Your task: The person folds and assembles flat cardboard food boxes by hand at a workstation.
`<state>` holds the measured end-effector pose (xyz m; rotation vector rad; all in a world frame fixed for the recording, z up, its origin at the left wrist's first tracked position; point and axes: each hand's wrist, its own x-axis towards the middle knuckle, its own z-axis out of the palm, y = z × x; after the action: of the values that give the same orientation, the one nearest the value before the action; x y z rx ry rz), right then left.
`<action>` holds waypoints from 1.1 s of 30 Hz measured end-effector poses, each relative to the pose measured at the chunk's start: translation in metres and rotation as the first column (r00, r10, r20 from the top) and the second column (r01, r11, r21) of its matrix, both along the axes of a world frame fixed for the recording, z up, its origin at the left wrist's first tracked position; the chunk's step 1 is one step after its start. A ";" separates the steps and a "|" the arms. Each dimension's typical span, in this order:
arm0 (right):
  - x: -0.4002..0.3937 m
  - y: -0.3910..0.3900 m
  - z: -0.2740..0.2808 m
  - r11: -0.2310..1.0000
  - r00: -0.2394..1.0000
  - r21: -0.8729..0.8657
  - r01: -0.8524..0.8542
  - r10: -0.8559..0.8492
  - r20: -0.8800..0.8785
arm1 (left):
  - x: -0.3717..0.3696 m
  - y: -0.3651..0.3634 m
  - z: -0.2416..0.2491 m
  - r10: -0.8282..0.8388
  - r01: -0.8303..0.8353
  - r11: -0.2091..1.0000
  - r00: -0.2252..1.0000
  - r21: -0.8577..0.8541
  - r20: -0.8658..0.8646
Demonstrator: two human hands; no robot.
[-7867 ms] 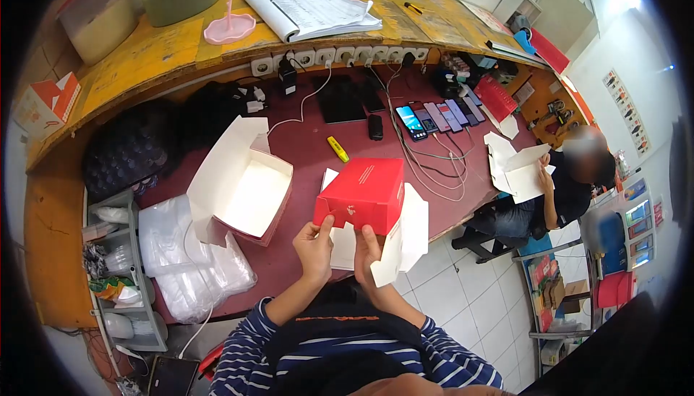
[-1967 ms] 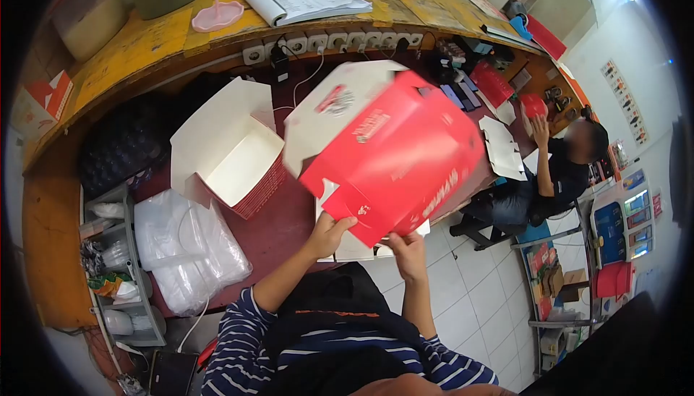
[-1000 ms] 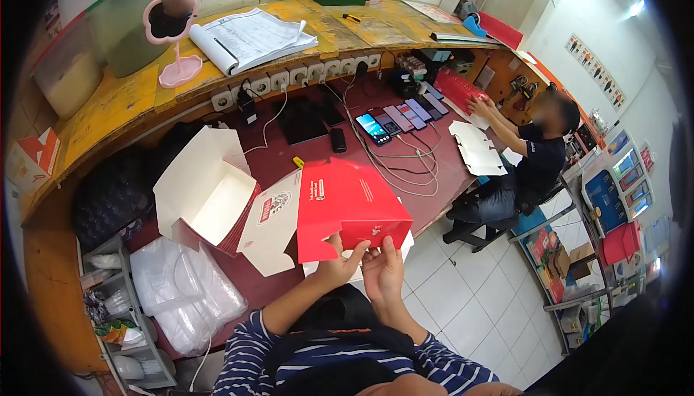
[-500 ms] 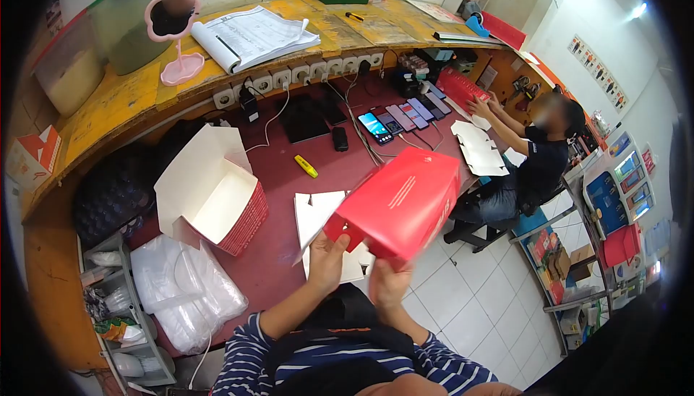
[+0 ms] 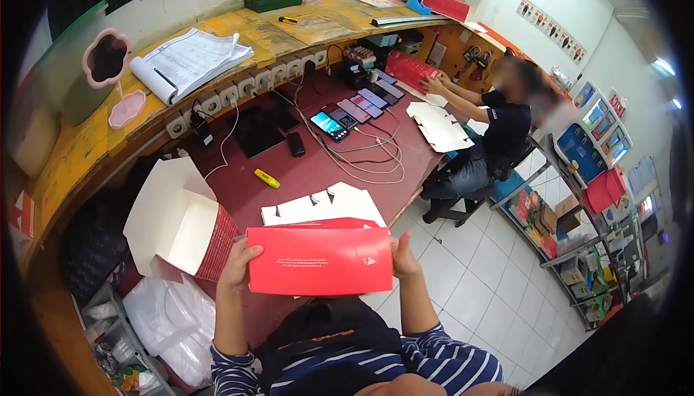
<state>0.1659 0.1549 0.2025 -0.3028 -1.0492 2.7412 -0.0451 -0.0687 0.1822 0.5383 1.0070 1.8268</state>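
Note:
A red cardboard box point(image 5: 322, 262) with small white print is held level in front of my chest. My left hand point(image 5: 236, 264) grips its left end, thumb on the front face. At the right end my right hand point(image 5: 405, 257) is closed on the edge, thumb up, with its fingers partly hidden behind the box. Just beyond lie flat white cardboard sheets point(image 5: 311, 208) on the dark red table point(image 5: 242, 186). To the left stands an open red box point(image 5: 217, 240) with a white inside and a raised flap.
Several phones point(image 5: 329, 127) with cables lie farther back, near a yellow highlighter point(image 5: 267, 178). Plastic bags point(image 5: 170, 324) sit at lower left. A raised wooden shelf point(image 5: 210, 41) carries papers and a pink mirror point(image 5: 108, 56). A co-worker point(image 5: 506, 121) sits at right, holding red cardboard.
The red box has turned from a tilted pose to level and come lower and left, its long printed face now toward me. My hands have spread to its two ends. The view has shifted right.

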 end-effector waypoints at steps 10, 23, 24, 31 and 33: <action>-0.004 0.005 0.009 0.736 0.986 0.670 0.095 -0.164 0.040 | 0.001 0.000 -0.026 -0.076 0.076 0.944 0.997 -0.320 0.013; -0.057 -0.066 -0.011 0.801 0.805 0.100 0.591 -0.593 -0.003 | 0.058 0.046 -0.012 0.032 -0.107 0.969 0.948 0.221 0.317; -0.060 -0.067 -0.012 0.814 0.818 0.098 0.573 -0.576 0.003 | 0.065 0.049 -0.014 0.107 -0.149 0.986 0.905 0.071 0.412; -0.076 -0.077 -0.015 0.573 0.601 0.184 0.799 -0.763 -0.238 | 0.080 0.046 -0.010 -0.588 -0.252 0.684 0.363 0.684 0.722; -0.078 -0.077 -0.018 0.432 0.537 0.393 0.812 -0.817 -0.211 | 0.086 0.048 -0.010 -0.184 -0.280 0.842 0.654 0.460 0.734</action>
<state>0.0881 0.0778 0.1848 -0.5687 -1.0964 1.5524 0.0413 -0.0207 0.1726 0.0040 -0.1033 2.0948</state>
